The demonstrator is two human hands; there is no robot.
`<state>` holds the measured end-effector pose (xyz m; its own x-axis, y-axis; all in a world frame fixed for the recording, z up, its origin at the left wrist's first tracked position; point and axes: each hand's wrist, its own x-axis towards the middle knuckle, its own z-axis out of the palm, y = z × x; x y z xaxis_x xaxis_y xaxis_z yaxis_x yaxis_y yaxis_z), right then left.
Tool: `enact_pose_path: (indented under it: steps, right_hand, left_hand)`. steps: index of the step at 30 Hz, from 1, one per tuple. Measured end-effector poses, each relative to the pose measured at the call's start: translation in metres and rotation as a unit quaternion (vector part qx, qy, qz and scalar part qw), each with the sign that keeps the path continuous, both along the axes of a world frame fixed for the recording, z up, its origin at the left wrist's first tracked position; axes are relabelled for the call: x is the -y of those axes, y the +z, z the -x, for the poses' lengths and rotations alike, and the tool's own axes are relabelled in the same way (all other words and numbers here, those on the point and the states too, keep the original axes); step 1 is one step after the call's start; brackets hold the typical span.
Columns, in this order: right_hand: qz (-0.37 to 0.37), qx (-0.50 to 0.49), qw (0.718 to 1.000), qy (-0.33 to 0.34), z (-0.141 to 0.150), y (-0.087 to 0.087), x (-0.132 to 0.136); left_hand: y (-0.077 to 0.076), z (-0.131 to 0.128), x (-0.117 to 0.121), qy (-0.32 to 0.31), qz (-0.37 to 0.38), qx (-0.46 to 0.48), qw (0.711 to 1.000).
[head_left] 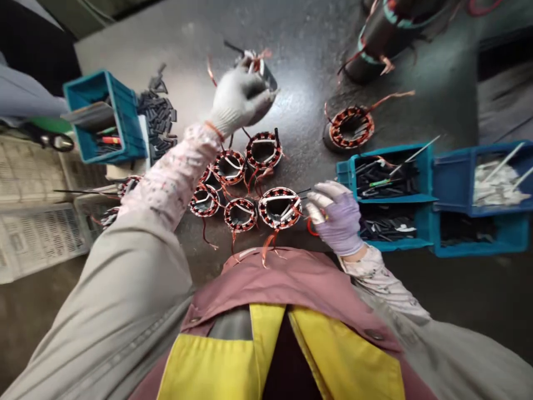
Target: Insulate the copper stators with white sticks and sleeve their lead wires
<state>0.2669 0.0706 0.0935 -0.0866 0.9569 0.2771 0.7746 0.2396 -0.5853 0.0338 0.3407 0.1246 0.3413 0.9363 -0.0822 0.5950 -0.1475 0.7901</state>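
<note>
My left hand [240, 99], in a grey glove, is stretched far forward and closed on a stator core with copper wire ends [259, 62], held above the dark table [308, 50]. My right hand [338, 215], in a purple glove, rests near the table's front edge with fingers curled, touching the nearest wound stator [280, 208]; what it pinches, if anything, I cannot make out. Several wound stators [233, 183] with copper coils lie grouped between my hands.
A teal bin [104, 116] with tools stands at the left beside a pile of black sleeves [160, 119]. Teal and blue bins [420, 200] of black and white sleeves sit at the right. One more stator [350, 126] and a big dark cylinder [387, 33] lie at the back.
</note>
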Motion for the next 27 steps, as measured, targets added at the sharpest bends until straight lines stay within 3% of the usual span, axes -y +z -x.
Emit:
enact_pose_path:
  steps: [2, 4, 7, 9, 12, 15, 17, 20, 22, 24, 27]
  right_hand:
    - [-0.026, 0.075, 0.994, 0.071, 0.011, 0.005, -0.007]
    - [-0.016, 0.122, 0.981, 0.148, 0.022, 0.007, -0.018]
    - [0.037, 0.167, 0.954, 0.246, 0.039, 0.002, -0.038]
    - [0.075, 0.190, 0.931, 0.302, 0.049, -0.003, -0.051]
    - [0.108, 0.220, 0.898, 0.366, 0.060, -0.005, -0.065]
    - [0.130, 0.233, 0.870, 0.415, 0.066, 0.001, -0.072]
    - [0.144, 0.241, 0.863, 0.420, 0.068, 0.004, -0.074]
    - [0.156, 0.240, 0.880, 0.379, 0.070, 0.002, -0.073]
    - [0.158, 0.198, 0.909, 0.330, 0.068, -0.005, -0.067]
    - [0.147, 0.125, 0.945, 0.265, 0.061, -0.014, -0.057]
    - [0.118, 0.003, 0.983, 0.141, 0.041, -0.023, -0.042]
  left_hand:
    - [-0.029, -0.001, -0.029, -0.051, -0.045, -0.127, 0.990]
    - [-0.059, 0.000, -0.039, -0.090, -0.065, -0.229, 0.967]
    - [-0.094, 0.001, -0.029, -0.109, -0.038, -0.269, 0.956]
    - [-0.106, -0.001, -0.019, -0.123, -0.012, -0.273, 0.954]
    - [-0.100, -0.001, -0.015, -0.133, -0.021, -0.258, 0.957]
    - [-0.066, 0.011, -0.002, -0.068, -0.098, -0.175, 0.977]
    - [-0.038, 0.023, 0.029, 0.001, -0.152, -0.090, 0.984]
    - [-0.012, 0.036, 0.111, 0.067, -0.167, -0.009, 0.984]
    - [-0.011, 0.035, 0.172, 0.070, -0.134, 0.022, 0.988]
    - [-0.018, 0.026, 0.223, 0.074, -0.073, 0.023, 0.994]
    - [-0.036, 0.008, 0.262, 0.035, 0.013, -0.014, 0.999]
